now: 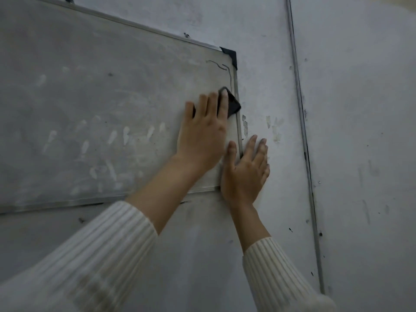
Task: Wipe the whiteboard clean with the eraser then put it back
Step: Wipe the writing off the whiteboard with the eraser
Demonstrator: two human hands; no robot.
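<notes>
A grey, smeared whiteboard (101, 109) with a metal frame hangs tilted on the wall. A dark marker line (225, 68) runs near its upper right corner. My left hand (204, 129) presses a black eraser (233, 103) flat against the board near the right edge, fingers straight over it. My right hand (245, 170) rests flat and open on the board's right frame and the wall, near the lower right corner.
A thin metal strip (301, 122) runs down the wall to the right of the board. Patches of peeled paint (273, 129) mark the wall beside the frame. A black corner cap (230, 56) sits at the board's top right.
</notes>
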